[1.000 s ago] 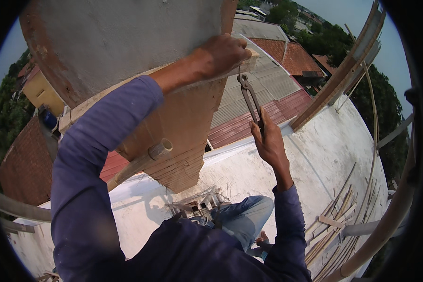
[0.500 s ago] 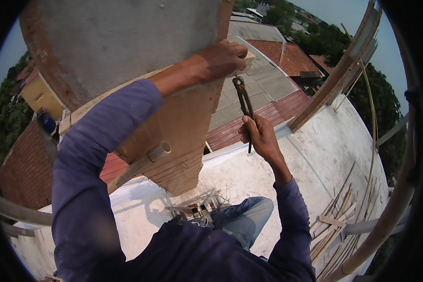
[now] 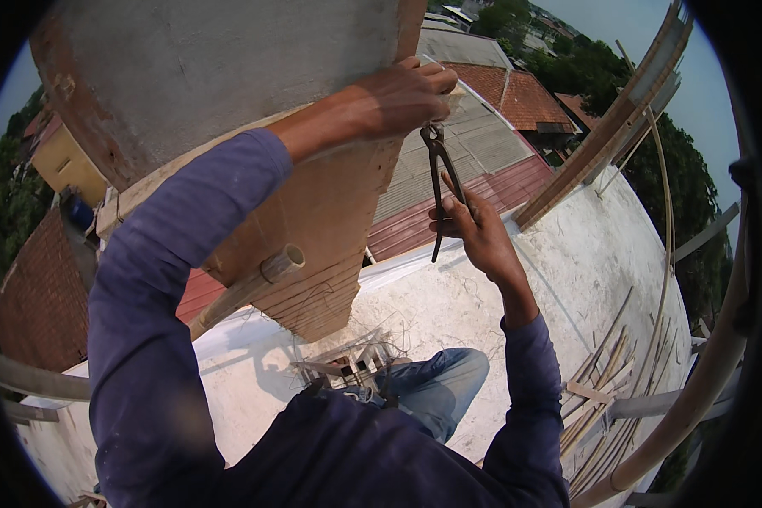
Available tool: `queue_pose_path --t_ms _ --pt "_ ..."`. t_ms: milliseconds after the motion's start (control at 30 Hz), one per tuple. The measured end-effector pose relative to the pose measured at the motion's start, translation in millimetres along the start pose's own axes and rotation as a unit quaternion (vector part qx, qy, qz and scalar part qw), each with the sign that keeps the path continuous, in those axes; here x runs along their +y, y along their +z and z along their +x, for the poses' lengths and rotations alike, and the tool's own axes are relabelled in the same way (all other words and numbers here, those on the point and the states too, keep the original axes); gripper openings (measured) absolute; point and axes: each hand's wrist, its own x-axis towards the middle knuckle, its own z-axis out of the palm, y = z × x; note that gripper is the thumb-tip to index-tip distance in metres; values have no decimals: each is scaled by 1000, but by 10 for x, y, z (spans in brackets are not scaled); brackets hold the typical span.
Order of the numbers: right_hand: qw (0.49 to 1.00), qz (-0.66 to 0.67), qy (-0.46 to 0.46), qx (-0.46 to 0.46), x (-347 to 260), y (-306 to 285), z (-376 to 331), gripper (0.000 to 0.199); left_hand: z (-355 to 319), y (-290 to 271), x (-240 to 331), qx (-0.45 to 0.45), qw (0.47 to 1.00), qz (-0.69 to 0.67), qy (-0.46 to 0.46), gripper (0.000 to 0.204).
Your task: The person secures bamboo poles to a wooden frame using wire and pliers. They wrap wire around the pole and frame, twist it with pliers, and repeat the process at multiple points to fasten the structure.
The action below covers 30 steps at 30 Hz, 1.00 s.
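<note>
My right hand (image 3: 481, 234) is wrapped round the handles of a pair of dark metal end-cutting pincers (image 3: 436, 165), held upright with the handles spread apart. The jaws point up, just below my left hand (image 3: 405, 97). That hand is closed at the right edge of a large wooden formwork panel (image 3: 305, 203), its fingers curled; whatever they pinch is hidden. A thin wire seems to run down from there to the jaws, too fine to be sure of. Above the panel's wooden ledge rises a grey slab face (image 3: 229, 63), with my left forearm crossing in front of it.
A bamboo pole (image 3: 254, 284) sticks out under the panel. Below lies a white concrete surface (image 3: 449, 309) with bundled bamboo strips (image 3: 605, 406) at right. A wooden post form (image 3: 597, 127) leans up at right, beside a curved pole (image 3: 711, 372). Tiled roofs (image 3: 521, 97) lie beyond the edge.
The pincers' handles have spread from nearly together to wide apart, and their jaws have risen closer to my left hand. My left hand has shifted slightly right.
</note>
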Motion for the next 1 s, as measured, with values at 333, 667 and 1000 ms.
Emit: queue_pose_path --t_ms 333,667,1000 --pt "992 -126 17 -27 -127 -222 127 52 8 47 -21 13 1000 15 -4 13" --pt "890 405 104 -184 288 -152 242 45 32 -101 5 -57 996 -47 -46 16" --pt "992 118 -48 11 280 73 42 36 -21 -72 -29 105 990 82 -47 19"
